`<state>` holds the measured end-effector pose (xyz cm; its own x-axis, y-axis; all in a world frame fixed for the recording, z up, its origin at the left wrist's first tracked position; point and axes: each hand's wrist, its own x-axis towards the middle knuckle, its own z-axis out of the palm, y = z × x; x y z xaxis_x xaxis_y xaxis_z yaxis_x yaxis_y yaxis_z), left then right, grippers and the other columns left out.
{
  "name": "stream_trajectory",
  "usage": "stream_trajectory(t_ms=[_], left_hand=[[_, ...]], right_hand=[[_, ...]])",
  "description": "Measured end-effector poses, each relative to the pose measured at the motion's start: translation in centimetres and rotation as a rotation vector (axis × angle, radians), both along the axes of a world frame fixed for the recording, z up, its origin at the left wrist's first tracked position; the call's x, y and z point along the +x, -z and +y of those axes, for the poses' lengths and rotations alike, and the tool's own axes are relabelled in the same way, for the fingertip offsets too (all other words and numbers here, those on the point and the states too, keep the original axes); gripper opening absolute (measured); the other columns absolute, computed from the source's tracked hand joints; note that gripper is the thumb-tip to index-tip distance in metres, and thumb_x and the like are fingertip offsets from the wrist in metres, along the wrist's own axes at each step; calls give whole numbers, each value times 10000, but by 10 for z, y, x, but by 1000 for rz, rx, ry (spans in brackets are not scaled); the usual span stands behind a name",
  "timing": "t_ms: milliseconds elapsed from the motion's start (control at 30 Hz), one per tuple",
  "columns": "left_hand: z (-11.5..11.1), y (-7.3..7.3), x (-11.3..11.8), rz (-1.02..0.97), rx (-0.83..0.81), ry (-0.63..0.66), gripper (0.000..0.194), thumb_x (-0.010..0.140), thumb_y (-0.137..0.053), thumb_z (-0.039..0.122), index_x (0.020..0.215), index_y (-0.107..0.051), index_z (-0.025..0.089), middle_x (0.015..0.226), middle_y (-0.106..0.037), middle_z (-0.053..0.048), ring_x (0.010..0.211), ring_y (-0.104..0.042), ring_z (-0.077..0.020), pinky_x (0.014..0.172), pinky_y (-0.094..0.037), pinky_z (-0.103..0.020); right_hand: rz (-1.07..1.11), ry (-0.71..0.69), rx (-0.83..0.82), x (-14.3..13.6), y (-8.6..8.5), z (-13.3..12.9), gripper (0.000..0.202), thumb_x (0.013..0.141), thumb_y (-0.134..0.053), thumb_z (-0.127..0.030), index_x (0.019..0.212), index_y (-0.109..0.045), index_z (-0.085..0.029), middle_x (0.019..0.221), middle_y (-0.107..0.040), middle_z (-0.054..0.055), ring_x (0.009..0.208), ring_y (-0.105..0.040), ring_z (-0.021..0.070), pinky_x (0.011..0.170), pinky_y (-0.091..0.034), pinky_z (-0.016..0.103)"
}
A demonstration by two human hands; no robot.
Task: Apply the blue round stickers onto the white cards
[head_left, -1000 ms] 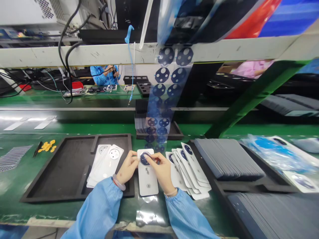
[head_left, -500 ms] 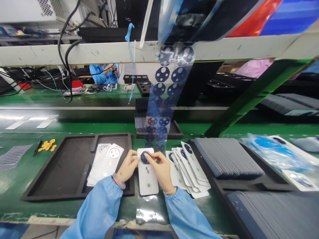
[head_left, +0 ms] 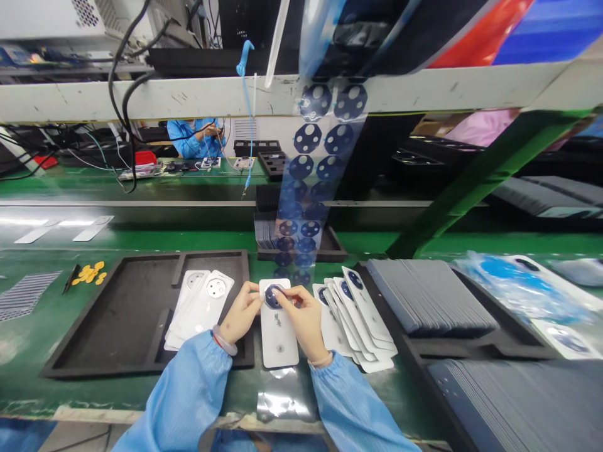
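White plastic phone back cover (head_left: pixel 279 333) lay flat on the green table (head_left: pixel 38 339), directly under both hands. Long axis ran away from the body, round camera end farthest, plain end nearest the blue sleeves. Carried a dark blue round lens film (head_left: pixel 274 296) over the camera ring, right at the fingertips. Left hand (head_left: pixel 241 312) rested on the cover's left edge, fingers (head_left: pixel 255 304) curled and pressing at the ring's left side. Right hand (head_left: pixel 306 317) sat on the right edge, fingers (head_left: pixel 285 300) pinched at the film's right rim; could not tell whether gripping the film or only pressing it down. Both hands equally near, one to each side of the ring.

Left of the left hand, touching nothing of it: black foam tray (head_left: pixel 127 314) holding a small stack of white covers (head_left: pixel 200 309). Just right of the right hand: fanned row of covers with blue films (head_left: pixel 355 314), overlapping. Straight beyond the fingertips: clear strip of blue round films (head_left: pixel 311 182) hanging down from the shelf rail (head_left: pixel 188 97) towards the cover. Beyond the fanned row, grey sheets stacked in a tray (head_left: pixel 428 295). Far to the left, small yellow discs (head_left: pixel 89 274) on the table.
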<state>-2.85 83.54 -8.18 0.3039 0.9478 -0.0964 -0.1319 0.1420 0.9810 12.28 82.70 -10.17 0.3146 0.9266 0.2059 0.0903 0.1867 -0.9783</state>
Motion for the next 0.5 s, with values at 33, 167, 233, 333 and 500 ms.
stream_trajectory(t_ms=[33,167,233,333,500], left_hand=[[0,1,0,0,4,6,474,779,-671,583,924,-437,197,742,-687,11,682,-658,-137,681,-520,-268],[1,4,-1,9,13,21,461,799,-655,576,946,-436,199,767,-708,-5,708,-681,-156,693,-528,-280],[1,4,-1,9,18,23,452,807,-652,571,945,-436,198,778,-716,-11,711,-687,-159,690,-530,-280],[1,1,-1,-9,25,27,430,808,-676,529,931,-428,200,789,-729,-16,710,-693,-155,678,-530,-268],[-1,-3,1,-41,35,16,428,788,-729,459,899,-399,209,804,-744,-26,712,-706,-161,663,-533,-263]], right_hand=[[-3,4,1,0,0,0,276,721,-756,-453,704,-693,-185,680,-654,12,613,-496,137,609,-408,283],[-6,11,8,-2,1,0,277,726,-751,-457,703,-688,-188,678,-652,12,614,-497,140,608,-410,286],[-17,12,21,-2,1,-1,273,734,-745,-455,706,-684,-191,675,-649,11,618,-496,143,611,-410,288],[-59,23,69,-3,0,-2,257,767,-722,-442,710,-673,-196,687,-643,12,636,-508,151,612,-407,292],[-234,62,197,-6,-2,-6,213,822,-698,-388,725,-635,-210,712,-605,10,732,-521,181,701,-427,323]])
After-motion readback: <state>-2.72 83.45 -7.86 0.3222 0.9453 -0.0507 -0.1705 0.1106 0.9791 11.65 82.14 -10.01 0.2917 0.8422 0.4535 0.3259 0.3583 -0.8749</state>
